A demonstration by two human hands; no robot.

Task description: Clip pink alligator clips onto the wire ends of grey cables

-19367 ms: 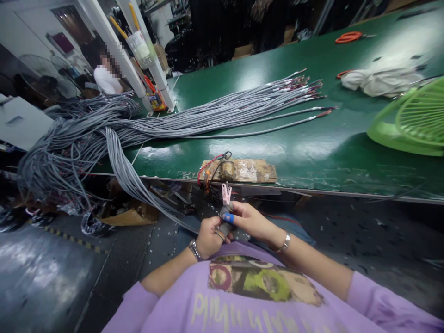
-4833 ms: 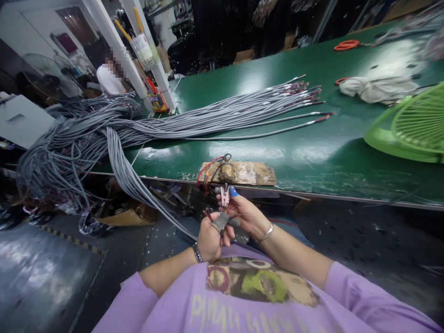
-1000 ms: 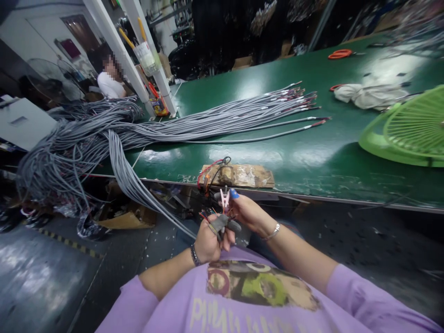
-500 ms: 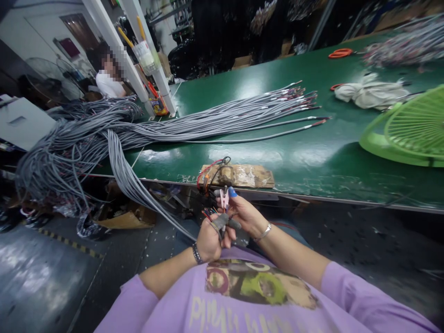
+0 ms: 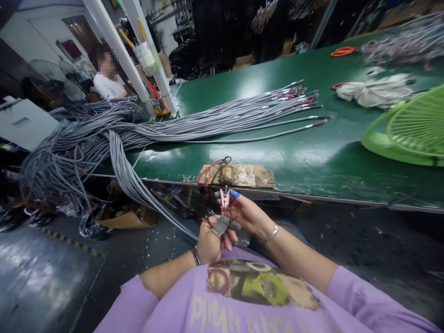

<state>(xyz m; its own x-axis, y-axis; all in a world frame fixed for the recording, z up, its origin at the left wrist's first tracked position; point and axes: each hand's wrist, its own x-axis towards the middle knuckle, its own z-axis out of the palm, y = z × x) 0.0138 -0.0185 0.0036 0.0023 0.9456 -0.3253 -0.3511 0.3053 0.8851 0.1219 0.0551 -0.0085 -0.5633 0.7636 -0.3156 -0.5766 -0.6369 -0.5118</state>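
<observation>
My left hand (image 5: 210,240) is closed around the ends of several grey cables (image 5: 166,213), with thin coloured wires (image 5: 208,221) sticking out above the fist. Grey covers wrap its thumb and a fingertip. Close beside it, my right hand (image 5: 251,215) pinches a small pale pink clip (image 5: 225,199) between a blue-covered thumb and a grey-covered finger. The clip's handles point up, and its lower end is by an orange-red wire above my left thumb. Whether the jaws grip that wire is too small to tell.
A wooden block (image 5: 239,175) with red and black leads sits at the front edge of the green bench (image 5: 294,152). Behind it lies a long bundle of grey cables (image 5: 208,118). At right are a green fan (image 5: 416,129) and a white cloth (image 5: 374,90). A person (image 5: 109,83) sits far left.
My right hand has shifted slightly right, still pinching the clip. The coloured wires above my left fist have moved a little. The view has shifted slightly.
</observation>
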